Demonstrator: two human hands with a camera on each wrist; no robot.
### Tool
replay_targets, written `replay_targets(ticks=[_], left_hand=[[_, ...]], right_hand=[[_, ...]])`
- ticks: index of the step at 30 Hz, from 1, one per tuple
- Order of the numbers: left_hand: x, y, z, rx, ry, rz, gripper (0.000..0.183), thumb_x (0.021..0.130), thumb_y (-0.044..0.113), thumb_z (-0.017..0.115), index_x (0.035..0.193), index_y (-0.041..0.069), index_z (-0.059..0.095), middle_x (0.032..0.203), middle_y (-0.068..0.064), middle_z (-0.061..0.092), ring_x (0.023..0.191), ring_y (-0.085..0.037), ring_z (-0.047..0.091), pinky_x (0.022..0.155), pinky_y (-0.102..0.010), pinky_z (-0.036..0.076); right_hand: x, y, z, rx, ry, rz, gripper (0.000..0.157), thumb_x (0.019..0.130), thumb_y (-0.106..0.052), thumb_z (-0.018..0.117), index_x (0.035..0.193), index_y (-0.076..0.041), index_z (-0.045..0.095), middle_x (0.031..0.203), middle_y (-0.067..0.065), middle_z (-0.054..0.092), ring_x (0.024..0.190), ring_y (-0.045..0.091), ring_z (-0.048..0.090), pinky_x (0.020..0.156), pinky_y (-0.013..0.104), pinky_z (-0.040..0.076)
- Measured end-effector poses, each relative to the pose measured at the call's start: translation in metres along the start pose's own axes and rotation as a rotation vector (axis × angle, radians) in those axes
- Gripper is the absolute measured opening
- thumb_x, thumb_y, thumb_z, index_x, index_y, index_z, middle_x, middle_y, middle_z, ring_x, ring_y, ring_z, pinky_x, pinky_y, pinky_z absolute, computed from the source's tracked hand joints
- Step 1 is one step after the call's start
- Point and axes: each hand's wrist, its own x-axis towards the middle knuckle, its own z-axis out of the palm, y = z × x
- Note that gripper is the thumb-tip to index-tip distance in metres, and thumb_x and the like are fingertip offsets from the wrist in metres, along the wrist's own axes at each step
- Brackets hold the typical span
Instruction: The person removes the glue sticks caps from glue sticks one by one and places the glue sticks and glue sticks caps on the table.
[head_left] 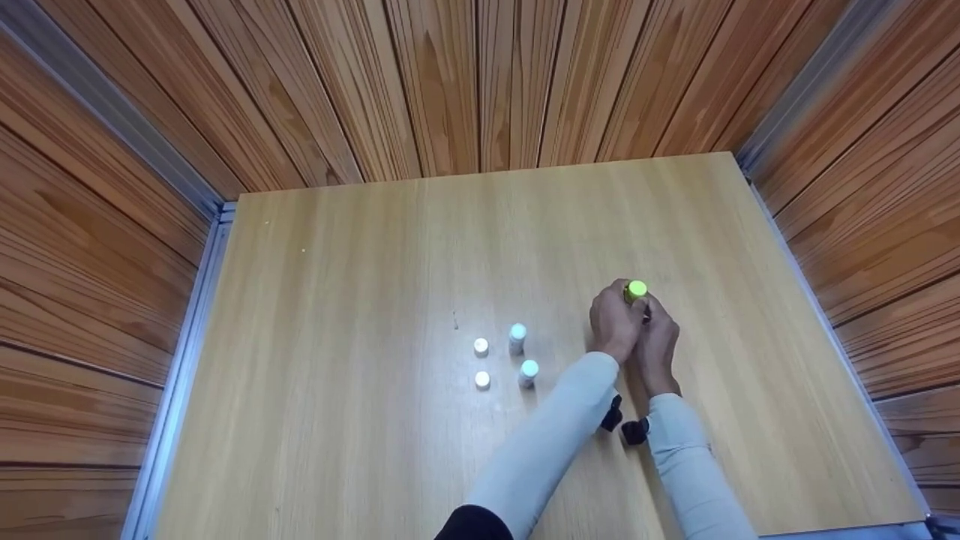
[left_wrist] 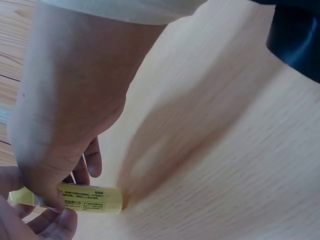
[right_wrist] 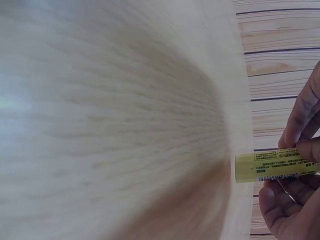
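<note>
A yellow glue stick (head_left: 636, 291) with printed lettering on its side stands upright between the two hands, its bright yellow-green end facing up. Gripping it from the left is my left hand (head_left: 616, 319), fingers curled around the tube. My right hand (head_left: 658, 341) holds it from the right, with the thumb near its upper part. In the left wrist view the lower end of the glue stick (left_wrist: 102, 199) is close to the tabletop. The right wrist view shows fingers on both sides of the glue stick (right_wrist: 260, 166), which hide its upper end.
Left of the hands, two white tubes with pale mint tops stand upright, one farther back (head_left: 517, 339) and one nearer (head_left: 528, 373). Beside them sit two small white round caps (head_left: 481, 346). Wood-plank walls (head_left: 450, 90) border the wooden table (head_left: 337, 300).
</note>
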Motion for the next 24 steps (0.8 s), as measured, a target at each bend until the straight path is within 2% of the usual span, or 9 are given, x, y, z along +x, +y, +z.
replay_targets(ticks=[4, 6, 10, 14, 17, 24], left_hand=[[-0.002, -0.001, 0.001, 0.011, -0.005, -0.030, 0.024, 0.086, 0.014, 0.072, 0.110, 0.013, 0.069, 0.102, 0.006, 0.069, 0.097, -0.006, 0.063, 0.084, -0.019, 0.048], [-0.004, -0.002, 0.001, 0.001, -0.006, -0.039, 0.024, 0.086, 0.014, 0.073, 0.110, 0.013, 0.069, 0.102, 0.005, 0.069, 0.097, -0.006, 0.063, 0.084, -0.019, 0.048], [-0.010, -0.005, 0.001, -0.028, -0.009, -0.035, 0.024, 0.086, 0.013, 0.073, 0.110, 0.013, 0.069, 0.103, 0.005, 0.069, 0.097, -0.005, 0.063, 0.084, -0.019, 0.048], [-0.015, -0.008, -0.001, -0.067, -0.012, 0.003, 0.022, 0.087, 0.013, 0.072, 0.108, 0.012, 0.068, 0.100, 0.005, 0.068, 0.095, -0.005, 0.062, 0.083, -0.019, 0.048], [-0.019, -0.010, -0.004, -0.081, -0.018, 0.028, 0.022, 0.087, 0.013, 0.071, 0.109, 0.011, 0.068, 0.101, 0.005, 0.067, 0.096, -0.006, 0.062, 0.084, -0.019, 0.047], [-0.032, -0.009, -0.010, -0.016, 0.000, 0.039, 0.025, 0.086, 0.015, 0.071, 0.111, 0.011, 0.068, 0.100, 0.003, 0.066, 0.097, -0.009, 0.062, 0.086, -0.021, 0.047]], right_hand=[[-0.004, 0.002, 0.001, -0.004, -0.024, 0.016, 0.022, 0.092, 0.006, 0.055, 0.112, 0.006, 0.063, 0.110, 0.020, 0.067, 0.099, 0.031, 0.064, 0.082, 0.038, 0.050], [-0.006, 0.002, 0.000, -0.008, -0.030, 0.016, 0.022, 0.092, 0.005, 0.055, 0.112, 0.005, 0.063, 0.110, 0.020, 0.067, 0.099, 0.031, 0.064, 0.081, 0.040, 0.050], [-0.011, 0.002, -0.002, -0.007, -0.027, 0.015, 0.020, 0.093, 0.004, 0.055, 0.111, 0.005, 0.064, 0.109, 0.019, 0.068, 0.099, 0.028, 0.064, 0.079, 0.029, 0.048], [-0.016, 0.003, -0.002, -0.019, -0.013, -0.010, 0.017, 0.094, 0.002, 0.055, 0.108, 0.005, 0.064, 0.106, 0.019, 0.068, 0.098, 0.027, 0.064, 0.076, 0.018, 0.043], [-0.019, 0.002, -0.003, -0.019, -0.004, -0.024, 0.015, 0.094, 0.002, 0.055, 0.106, 0.006, 0.063, 0.104, 0.020, 0.068, 0.097, 0.028, 0.064, 0.075, 0.015, 0.041], [-0.032, -0.002, -0.005, -0.019, 0.020, -0.027, 0.012, 0.093, 0.002, 0.057, 0.102, 0.006, 0.064, 0.101, 0.019, 0.069, 0.090, 0.025, 0.064, 0.072, 0.010, 0.037]])
